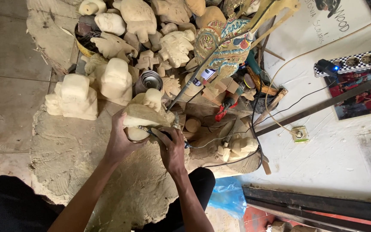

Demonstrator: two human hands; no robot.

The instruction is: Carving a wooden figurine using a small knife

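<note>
Right now: you sit over a rough stump worktop, both hands closed on your work.
Left hand: your left hand wraps shut around a pale wooden carving, pressing it down on the stump, likely to steady it.
Right hand: your right hand closes around a thin carving tool, held like a pen; its tip meets the carving just beside your left fingers.
Carving: unpainted, cream-coloured, rounded and smooth, with a small blocky head on top.
Just beyond the grip: a shiny metal tin and two blocky unfinished figures.
Farther beyond: a heap of pale rough-cut figures and a painted, patterned flat puppet.
Off to the right of the grip: cables and a checked power strip on the white floor.
</note>
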